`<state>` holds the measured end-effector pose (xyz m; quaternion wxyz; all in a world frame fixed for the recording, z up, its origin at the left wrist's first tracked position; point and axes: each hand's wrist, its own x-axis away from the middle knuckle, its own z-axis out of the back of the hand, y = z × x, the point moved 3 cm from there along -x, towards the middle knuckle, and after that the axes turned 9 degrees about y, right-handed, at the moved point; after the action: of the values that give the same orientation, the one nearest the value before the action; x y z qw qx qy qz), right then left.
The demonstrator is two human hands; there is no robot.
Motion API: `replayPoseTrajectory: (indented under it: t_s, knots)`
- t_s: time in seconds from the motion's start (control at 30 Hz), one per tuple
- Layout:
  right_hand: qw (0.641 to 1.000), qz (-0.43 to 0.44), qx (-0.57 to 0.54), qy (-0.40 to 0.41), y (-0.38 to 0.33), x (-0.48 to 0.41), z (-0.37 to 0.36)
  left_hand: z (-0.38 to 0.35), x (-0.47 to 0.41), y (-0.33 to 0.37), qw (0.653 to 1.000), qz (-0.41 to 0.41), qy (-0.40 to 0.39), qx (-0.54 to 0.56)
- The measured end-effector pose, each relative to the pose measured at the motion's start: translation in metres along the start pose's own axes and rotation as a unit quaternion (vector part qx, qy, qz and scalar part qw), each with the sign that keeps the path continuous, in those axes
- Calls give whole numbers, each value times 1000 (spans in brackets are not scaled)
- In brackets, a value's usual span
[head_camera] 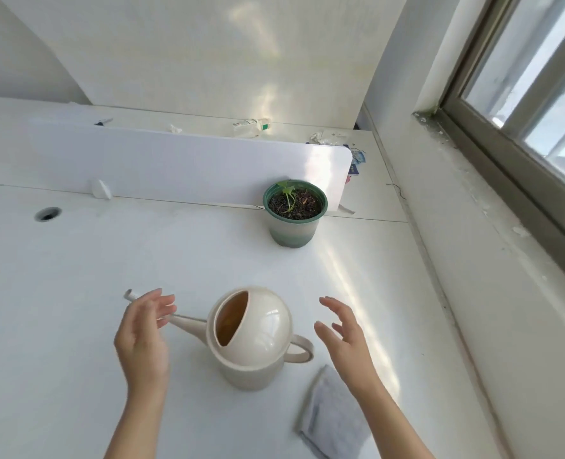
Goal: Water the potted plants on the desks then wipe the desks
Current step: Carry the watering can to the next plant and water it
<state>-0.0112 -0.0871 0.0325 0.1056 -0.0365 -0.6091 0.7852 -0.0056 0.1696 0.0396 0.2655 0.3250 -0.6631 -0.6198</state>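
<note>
A cream watering can [254, 339] stands on the white desk [76, 276], its spout pointing left and its loop handle to the right. Water shows through its top opening. My left hand [144, 336] hovers open over the spout, covering part of it. On the other side my right hand [344, 336] is open with spread fingers, just right of the handle and apart from it. A small seedling in a green-rimmed pot [295, 213] sits at the back of the desk by the divider. A folded grey cloth [334, 415] lies under my right forearm.
A low white divider panel [175, 160] runs along the desk's back edge. Behind it lie a plastic bottle [251, 125], crumpled wrappers [324, 136] and small packets. A cable hole [47, 214] is at the left. A wall, sill and window [522, 111] bound the right side.
</note>
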Motion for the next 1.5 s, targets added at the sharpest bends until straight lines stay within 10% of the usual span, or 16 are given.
replayPoseTrajectory:
  t_s: [0.3,0.6,1.1,1.5]
  knots:
    - [997,-21,75,-20,27,38,-28,41,-3,-44,987,125,97,4]
    - [986,14,165,-36,49,32,-41,-4,-15,-68,948,297,-82,80]
    - [971,-37,208,-110,41,5,-37,5,-3,-77,952,269,-87,118]
    - [947,67,229,-213,24,12,-32,71,49,-45,952,244,55,179]
